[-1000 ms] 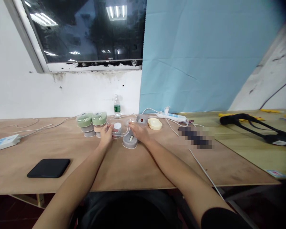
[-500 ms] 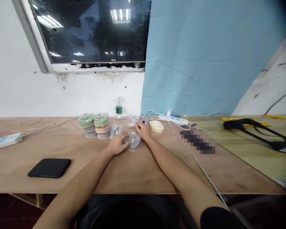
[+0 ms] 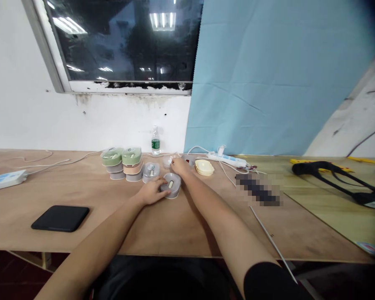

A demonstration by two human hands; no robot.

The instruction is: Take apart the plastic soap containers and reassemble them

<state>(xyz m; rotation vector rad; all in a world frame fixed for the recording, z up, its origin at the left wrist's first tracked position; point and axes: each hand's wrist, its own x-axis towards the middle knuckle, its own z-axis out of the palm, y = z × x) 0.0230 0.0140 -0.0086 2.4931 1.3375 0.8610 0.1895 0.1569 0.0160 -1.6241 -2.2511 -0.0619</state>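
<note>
- Grey plastic oval container (image 3: 171, 186) sits centre frame, long axis running roughly left to right; it looks light and stiff, best taken by the rim
- Left hand (image 3: 151, 191) lies spread, fingers resting on the container's near side
- Right hand (image 3: 180, 166) curls downward just beside a clear plastic piece (image 3: 168, 161); whether it pinches anything, I cannot tell

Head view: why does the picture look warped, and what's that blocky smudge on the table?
In the head view, the wide lens seems to bend the table's front edge; a pixelated patch hides whatever lies there; ceiling lights glare in the dark window; the top right corner fades to black.
</note>
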